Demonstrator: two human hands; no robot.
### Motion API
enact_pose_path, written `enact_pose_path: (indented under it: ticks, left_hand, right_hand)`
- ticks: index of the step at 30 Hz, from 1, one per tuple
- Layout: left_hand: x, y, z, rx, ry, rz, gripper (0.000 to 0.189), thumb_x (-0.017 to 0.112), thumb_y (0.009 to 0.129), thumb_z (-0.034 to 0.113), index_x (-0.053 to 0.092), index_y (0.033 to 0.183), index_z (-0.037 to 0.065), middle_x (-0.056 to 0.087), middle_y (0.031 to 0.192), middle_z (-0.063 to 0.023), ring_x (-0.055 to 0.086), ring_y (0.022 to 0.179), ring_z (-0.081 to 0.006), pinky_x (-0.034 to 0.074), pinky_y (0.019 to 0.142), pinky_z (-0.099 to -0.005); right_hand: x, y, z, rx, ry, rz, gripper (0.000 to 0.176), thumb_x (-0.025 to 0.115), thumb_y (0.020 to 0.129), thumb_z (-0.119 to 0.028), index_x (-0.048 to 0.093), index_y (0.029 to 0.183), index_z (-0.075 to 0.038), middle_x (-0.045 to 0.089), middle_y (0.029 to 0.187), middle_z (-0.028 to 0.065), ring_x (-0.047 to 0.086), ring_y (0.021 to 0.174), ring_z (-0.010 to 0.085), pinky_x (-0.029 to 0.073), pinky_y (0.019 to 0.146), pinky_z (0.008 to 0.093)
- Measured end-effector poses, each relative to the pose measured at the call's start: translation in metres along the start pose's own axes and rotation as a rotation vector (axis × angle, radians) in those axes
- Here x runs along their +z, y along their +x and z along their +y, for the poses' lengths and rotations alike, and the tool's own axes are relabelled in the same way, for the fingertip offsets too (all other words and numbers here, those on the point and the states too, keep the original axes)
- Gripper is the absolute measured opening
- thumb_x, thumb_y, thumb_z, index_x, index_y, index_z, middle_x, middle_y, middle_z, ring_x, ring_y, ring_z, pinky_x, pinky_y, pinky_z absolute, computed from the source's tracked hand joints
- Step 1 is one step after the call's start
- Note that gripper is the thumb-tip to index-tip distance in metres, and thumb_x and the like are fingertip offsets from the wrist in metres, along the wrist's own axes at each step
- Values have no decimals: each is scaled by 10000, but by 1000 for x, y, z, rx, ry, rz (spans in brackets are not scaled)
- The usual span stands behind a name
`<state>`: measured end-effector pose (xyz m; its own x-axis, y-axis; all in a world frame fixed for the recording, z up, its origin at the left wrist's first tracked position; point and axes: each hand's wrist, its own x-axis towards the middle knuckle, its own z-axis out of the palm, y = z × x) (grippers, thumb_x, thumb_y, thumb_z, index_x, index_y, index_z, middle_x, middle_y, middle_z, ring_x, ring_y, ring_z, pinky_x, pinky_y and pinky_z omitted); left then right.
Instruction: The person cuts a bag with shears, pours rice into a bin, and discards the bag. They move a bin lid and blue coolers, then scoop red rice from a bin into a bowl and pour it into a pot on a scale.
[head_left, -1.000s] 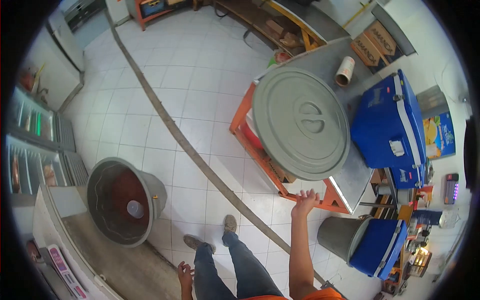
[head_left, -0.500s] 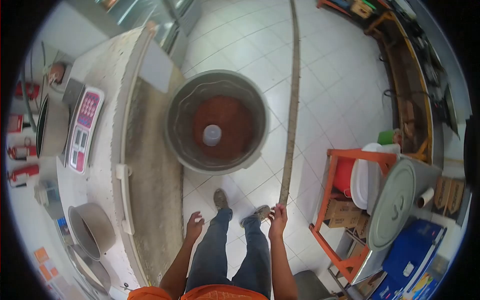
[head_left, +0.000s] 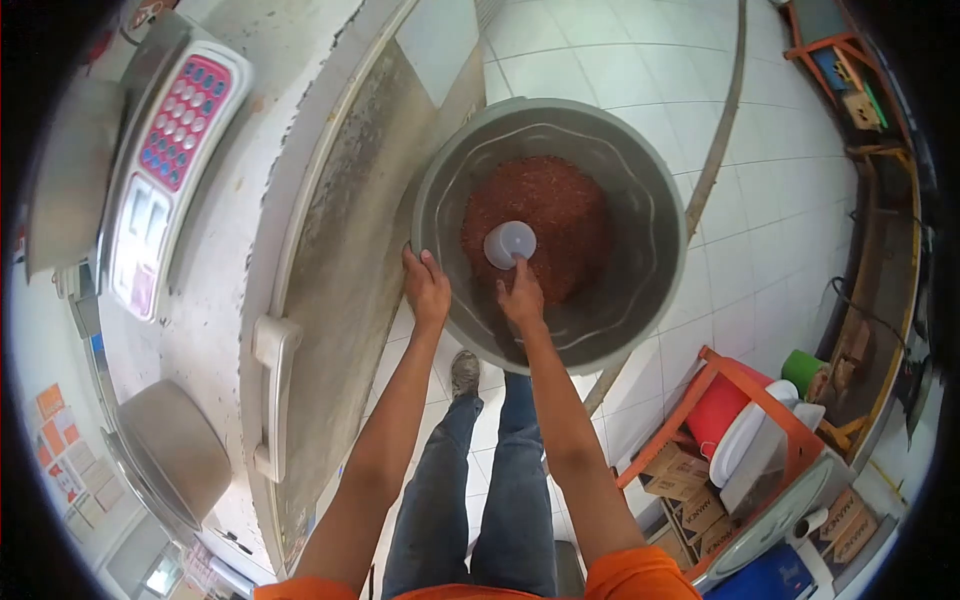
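A large grey bin (head_left: 655, 250) stands on the tiled floor, holding a reddish-brown granular heap (head_left: 560, 205). A small clear plastic cup (head_left: 508, 243) lies on the heap. My right hand (head_left: 521, 293) reaches inside the bin, its fingertips touching the cup's near edge. My left hand (head_left: 427, 287) grips the bin's near-left rim.
A worn counter (head_left: 340, 230) runs along the left with a weighing scale (head_left: 168, 170) and a metal bowl (head_left: 170, 450). At the lower right stands an orange-framed table (head_left: 770, 400) with a grey lid (head_left: 790, 510), cardboard boxes and a blue cooler (head_left: 770, 580). My legs stand on the tiles.
I have stepped up to the bin and leaned over it. My left hand has taken hold of the rim, and my right hand has gone inside to the cup.
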<state>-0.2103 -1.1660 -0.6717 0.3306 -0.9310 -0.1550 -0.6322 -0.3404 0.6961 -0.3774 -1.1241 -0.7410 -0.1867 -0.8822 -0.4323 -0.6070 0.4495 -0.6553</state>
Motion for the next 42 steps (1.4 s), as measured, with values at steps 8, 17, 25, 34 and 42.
enact_pose_path:
  ticks: [8, 17, 25, 34, 42]
  left_hand:
    - [10, 33, -4, -22, 164, -59, 421, 313, 1019, 239, 366, 1288, -80, 578, 1021, -352, 585, 909, -511, 456, 791, -513]
    - [9, 127, 8, 259, 342, -78, 413, 398, 1009, 273, 459, 1257, -52, 625, 1018, -275, 635, 898, -423, 484, 794, -462]
    - [13, 147, 20, 292, 462, -43, 387, 448, 982, 239, 500, 1225, -57, 642, 970, -287, 641, 914, -424, 493, 795, -464]
    - [12, 145, 14, 247, 388, -75, 369, 473, 969, 234, 508, 1216, -38, 638, 1002, -289, 639, 917, -439, 496, 801, -475]
    - [11, 148, 17, 286, 353, -6, 373, 486, 964, 263, 513, 1205, -21, 657, 949, -268, 658, 867, -409, 516, 750, -466]
  right_hand:
    - [86, 109, 37, 87, -626, -141, 952, 778, 737, -309, 193, 1488, -308, 138, 1538, 197, 168, 1409, 416, 297, 1086, 579]
    - [3, 174, 32, -73, -301, -67, 959, 826, 669, -255, 288, 1462, -292, 230, 1526, 156, 257, 1385, 397, 315, 1083, 570]
    - [-3, 230, 71, -467, -870, 148, 880, 798, 680, -205, 350, 1435, -274, 327, 1476, 166, 335, 1332, 406, 276, 1125, 506]
    - [16, 220, 67, 168, 154, -445, 889, 750, 684, -263, 323, 1449, -118, 407, 1399, 185, 418, 1281, 364, 317, 1101, 453]
    - [-5, 185, 67, 250, 1132, -583, 734, 513, 693, -177, 413, 1405, -29, 462, 1383, 147, 421, 1291, 299, 296, 1093, 417]
